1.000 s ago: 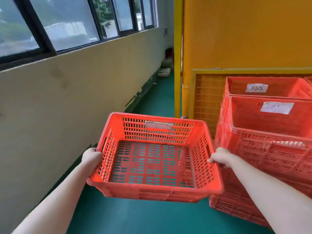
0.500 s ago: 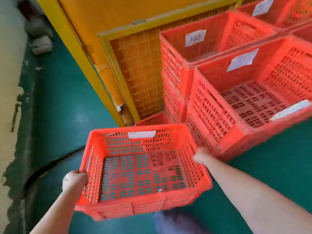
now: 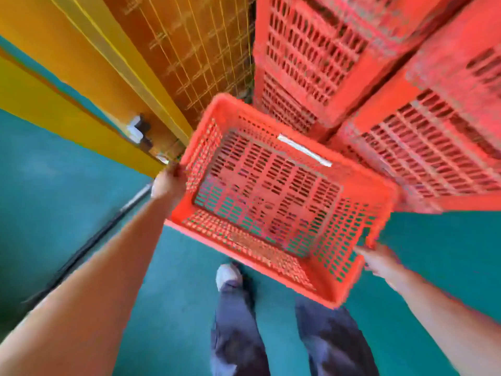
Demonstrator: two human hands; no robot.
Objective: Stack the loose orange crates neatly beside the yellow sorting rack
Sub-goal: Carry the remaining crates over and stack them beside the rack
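One held crate [image 3: 271,191], stacked crates [image 3: 311,63] ahead, rack [image 3: 189,44] left

- The single head view looks steeply down, tilted, onto the orange crate [image 3: 271,202] and green floor [image 3: 54,185]
- It sits near the crate; stacked crates [image 3: 433,145] crowd the upper right

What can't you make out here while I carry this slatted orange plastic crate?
Head view only.
White label on the slatted orange plastic crate: text lost to motion blur.
Left hand and right hand: fingertips hidden behind the crate's walls.
Stacked orange crates: tops cut off by the top edge.
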